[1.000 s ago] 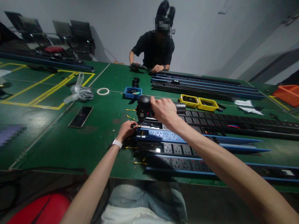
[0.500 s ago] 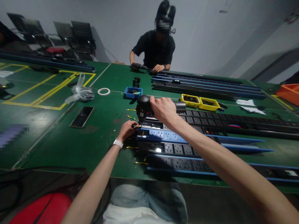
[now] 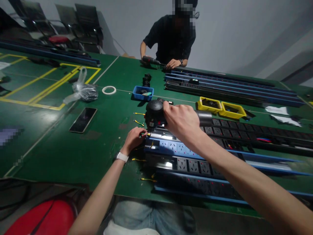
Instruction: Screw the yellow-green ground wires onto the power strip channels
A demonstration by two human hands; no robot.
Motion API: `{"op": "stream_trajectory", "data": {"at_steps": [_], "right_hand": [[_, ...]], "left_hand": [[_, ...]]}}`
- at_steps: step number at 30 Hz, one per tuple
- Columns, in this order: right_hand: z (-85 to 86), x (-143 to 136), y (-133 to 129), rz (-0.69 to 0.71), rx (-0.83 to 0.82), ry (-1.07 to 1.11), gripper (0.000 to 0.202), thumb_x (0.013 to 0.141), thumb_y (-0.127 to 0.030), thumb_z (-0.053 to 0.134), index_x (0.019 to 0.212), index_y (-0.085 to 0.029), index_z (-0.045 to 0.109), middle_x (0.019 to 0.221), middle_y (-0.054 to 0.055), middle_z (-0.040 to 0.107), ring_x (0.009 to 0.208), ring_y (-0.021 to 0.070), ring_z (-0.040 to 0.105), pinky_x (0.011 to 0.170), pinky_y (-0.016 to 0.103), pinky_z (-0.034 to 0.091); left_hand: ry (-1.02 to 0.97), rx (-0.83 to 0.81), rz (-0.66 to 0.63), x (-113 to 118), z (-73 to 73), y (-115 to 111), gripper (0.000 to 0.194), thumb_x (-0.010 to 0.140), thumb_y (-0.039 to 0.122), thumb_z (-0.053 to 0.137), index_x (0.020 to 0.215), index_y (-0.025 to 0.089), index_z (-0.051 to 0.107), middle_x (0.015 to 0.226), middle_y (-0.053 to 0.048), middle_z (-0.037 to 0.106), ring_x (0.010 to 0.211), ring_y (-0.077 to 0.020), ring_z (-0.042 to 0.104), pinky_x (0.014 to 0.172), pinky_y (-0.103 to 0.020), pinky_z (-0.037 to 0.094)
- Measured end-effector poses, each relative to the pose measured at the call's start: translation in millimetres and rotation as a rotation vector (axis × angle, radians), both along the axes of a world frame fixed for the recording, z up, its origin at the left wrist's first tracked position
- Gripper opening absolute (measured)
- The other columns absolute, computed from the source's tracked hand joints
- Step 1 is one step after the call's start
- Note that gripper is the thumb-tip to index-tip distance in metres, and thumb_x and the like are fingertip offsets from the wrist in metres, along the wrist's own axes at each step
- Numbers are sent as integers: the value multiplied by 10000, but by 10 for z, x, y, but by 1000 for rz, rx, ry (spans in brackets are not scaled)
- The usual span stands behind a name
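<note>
Cordless driver (image 3: 154, 114), centre frame: right hand (image 3: 183, 120), grip wrapped round it; left hand (image 3: 135, 138), grip pinching yellow-green wire (image 3: 148, 134). Placement unchanged at socket strip (image 3: 161, 134); work apparently holding there.

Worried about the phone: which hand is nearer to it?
Left: the left hand is right of the phone, not touching; the right hand is farther right, holding a power tool.
</note>
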State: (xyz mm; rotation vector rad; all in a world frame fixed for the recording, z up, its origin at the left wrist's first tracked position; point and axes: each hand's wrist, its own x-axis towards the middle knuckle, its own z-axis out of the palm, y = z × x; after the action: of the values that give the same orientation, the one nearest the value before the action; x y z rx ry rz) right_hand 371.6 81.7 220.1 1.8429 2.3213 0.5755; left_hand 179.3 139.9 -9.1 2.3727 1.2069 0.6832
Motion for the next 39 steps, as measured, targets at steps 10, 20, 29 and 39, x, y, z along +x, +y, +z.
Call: {"op": "stream_trajectory", "data": {"at_steps": [10,20,29,39], "right_hand": [[54,140,284,43,-131,24,304,915,-183,394,1177,-168,545,794,125,699,779,245,628,648,318,333],[-16,174,349,35,-74,-62,380,895,-273,354,1217,-239,552,679,74,660,741,273,649,586,313,384],[70,103,306,74,-122,-19,350,924,-220,352,1189,-175,576,726,86,667,802,250,659,657,300,402],[43,137,319,35,-110,-21,378,930,-262,374,1256,-162,538,770,116,691,794,266,636,632,307,379]], "left_hand": [[37,7,-8,15,37,54,231,961,333,507,887,188,671,907,-72,719,856,-208,623,778,-319,467],[87,17,23,-11,-40,54,229,950,340,517,881,203,687,907,-65,730,861,-212,641,787,-314,482],[43,3,3,-35,-87,62,204,929,333,542,930,202,698,954,-71,727,923,-238,654,824,-340,490],[73,39,2,7,37,43,282,962,375,497,866,180,677,889,-80,721,839,-212,632,754,-306,474]]}}
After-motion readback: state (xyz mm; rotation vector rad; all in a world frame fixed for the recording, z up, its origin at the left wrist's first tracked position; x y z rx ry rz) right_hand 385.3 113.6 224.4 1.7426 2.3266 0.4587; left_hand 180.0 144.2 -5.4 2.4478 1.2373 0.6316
